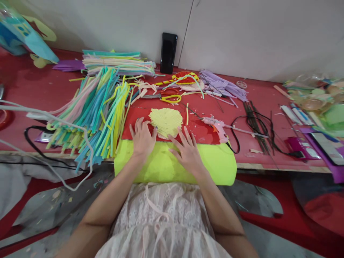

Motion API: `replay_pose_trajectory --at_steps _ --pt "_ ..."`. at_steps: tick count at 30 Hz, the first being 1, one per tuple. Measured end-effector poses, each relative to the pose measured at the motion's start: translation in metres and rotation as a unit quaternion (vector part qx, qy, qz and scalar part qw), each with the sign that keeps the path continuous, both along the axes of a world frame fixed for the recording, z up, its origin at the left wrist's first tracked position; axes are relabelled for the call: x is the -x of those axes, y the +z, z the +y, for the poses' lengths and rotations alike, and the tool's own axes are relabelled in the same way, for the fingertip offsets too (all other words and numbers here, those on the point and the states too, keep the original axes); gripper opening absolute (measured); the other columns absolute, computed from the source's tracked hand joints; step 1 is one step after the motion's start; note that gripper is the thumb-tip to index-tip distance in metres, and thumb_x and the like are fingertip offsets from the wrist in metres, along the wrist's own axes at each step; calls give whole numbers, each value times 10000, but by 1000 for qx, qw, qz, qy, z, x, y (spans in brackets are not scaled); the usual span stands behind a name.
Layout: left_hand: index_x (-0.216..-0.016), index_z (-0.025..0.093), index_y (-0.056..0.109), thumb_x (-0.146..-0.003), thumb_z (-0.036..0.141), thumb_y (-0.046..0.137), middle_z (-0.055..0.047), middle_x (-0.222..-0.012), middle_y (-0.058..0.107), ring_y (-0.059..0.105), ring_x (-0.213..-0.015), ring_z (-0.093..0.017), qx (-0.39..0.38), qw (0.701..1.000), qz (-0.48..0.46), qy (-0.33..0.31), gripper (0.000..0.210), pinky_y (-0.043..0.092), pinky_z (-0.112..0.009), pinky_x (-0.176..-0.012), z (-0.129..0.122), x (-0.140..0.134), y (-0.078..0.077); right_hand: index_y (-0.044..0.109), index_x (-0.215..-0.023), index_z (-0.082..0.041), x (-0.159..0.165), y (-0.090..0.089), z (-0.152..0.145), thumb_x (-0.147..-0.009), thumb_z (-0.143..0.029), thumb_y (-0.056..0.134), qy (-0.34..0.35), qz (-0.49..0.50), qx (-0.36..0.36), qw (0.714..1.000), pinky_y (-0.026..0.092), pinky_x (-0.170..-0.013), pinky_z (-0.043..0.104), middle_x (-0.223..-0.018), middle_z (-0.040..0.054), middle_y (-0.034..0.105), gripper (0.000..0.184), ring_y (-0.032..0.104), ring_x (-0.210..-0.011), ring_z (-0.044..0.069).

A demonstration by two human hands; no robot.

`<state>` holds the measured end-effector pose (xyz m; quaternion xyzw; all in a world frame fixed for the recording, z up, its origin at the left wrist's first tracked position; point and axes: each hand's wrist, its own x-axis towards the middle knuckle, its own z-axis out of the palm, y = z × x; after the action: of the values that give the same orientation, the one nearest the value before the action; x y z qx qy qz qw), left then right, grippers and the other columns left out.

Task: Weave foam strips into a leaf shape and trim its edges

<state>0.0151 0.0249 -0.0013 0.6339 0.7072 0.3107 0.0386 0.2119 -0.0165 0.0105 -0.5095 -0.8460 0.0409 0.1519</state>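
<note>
A pale yellow leaf-like piece of overlapping strips (166,122) lies on a red board (134,118). My left hand (143,138) is at its lower left edge, fingers spread and thumb beside the piece. Close to the lower right edge is my right hand (186,150), also with fingers apart; the tip of its thumb or forefinger seems to touch the piece. Neither hand grips anything. Beneath both wrists a bright yellow-green sheet (215,161) hangs over the table's front edge. One loose yellow strip (187,114) lies right of the piece.
Bundles of coloured fuzzy stems (96,111) fill the left side. Scissors (163,97) lie behind the piece, and a pink glue gun (218,127) with its cable is to the right. Purple stems (224,86) and an upright phone (168,53) stand farther back. Dark wires (256,125) lie rightward.
</note>
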Motion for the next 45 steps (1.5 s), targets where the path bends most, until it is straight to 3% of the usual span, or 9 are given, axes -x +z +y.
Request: replay_pose_trajectory --at_steps 10,14,18,23,26,31,36,42,45 --pt "-1119 202 526 -894 303 540 -153 -1373 509 410 -1351 -304 -13 1000 -20 -6 247 162 -576 -1163 -1 1 -4 335 -1491 -309 1 0 -1 -963 -482 439 -7 28 0 1000 195 -1189 540 -1613 33 196 565 83 -1501 259" --pt "-1163 198 521 -901 263 523 -143 -1358 514 429 -1332 -261 -45 996 -67 -33 270 219 -501 -1166 6 4 10 309 -1504 -238 -2 -4 -2 -978 -432 429 -46 82 -19 995 213 -1198 493 -1605 66 221 573 116 -1498 231" --pt "-1230 203 531 -908 212 485 -104 -1283 583 545 -1213 -216 -59 982 -90 -157 326 384 -383 -1065 46 4 44 416 -1439 -217 -6 -9 -2 -992 -392 403 -74 143 -27 987 276 -1180 469 -1572 81 306 481 211 -1477 212" --pt "-1318 209 508 -767 194 675 -119 -1360 572 540 -1251 -280 93 943 4 -321 576 384 -405 -1049 118 -11 67 548 -1316 -202 -7 -13 0 -990 -377 415 -89 179 -46 979 330 -1152 472 -1505 99 419 393 302 -1441 216" --pt "-1282 239 550 -636 170 774 -124 -1313 616 587 -1191 -312 196 920 71 -332 688 425 -405 -992 139 -20 63 569 -1285 -183 -7 -14 0 -988 -374 422 -92 191 -58 976 344 -1145 471 -1484 114 445 382 330 -1426 221" --pt "-1196 228 625 -577 143 790 -112 -1272 637 576 -1190 -301 158 920 96 -346 647 398 -372 -1006 143 -22 51 575 -1276 -200 -8 -14 0 -987 -371 422 -95 209 -59 971 357 -1133 486 -1460 110 473 370 363 -1408 228" --pt "-869 211 709 -587 221 782 -75 -988 694 626 -978 -273 125 936 105 -310 291 439 -351 -897 145 -16 61 578 -1263 -187 -9 -12 -1 -986 -356 423 -98 219 -57 969 363 -1130 480 -1459 120 472 360 376 -1400 229" --pt "-823 198 678 -674 329 724 -11 -768 634 594 -755 -197 114 945 -29 -306 204 455 -329 -773 130 13 94 596 -1225 -198 -10 -9 -5 -987 -331 413 -115 304 -72 943 413 -1095 445 -1345 113 574 329 500 -1293 209" --pt "-810 193 637 -715 348 685 0 -728 604 589 -722 -169 84 950 -169 -249 189 477 -315 -745 110 28 98 617 -1191 -210 -12 -7 -7 -983 -343 413 -143 371 -68 915 451 -1050 434 -1242 104 639 319 573 -1198 209"
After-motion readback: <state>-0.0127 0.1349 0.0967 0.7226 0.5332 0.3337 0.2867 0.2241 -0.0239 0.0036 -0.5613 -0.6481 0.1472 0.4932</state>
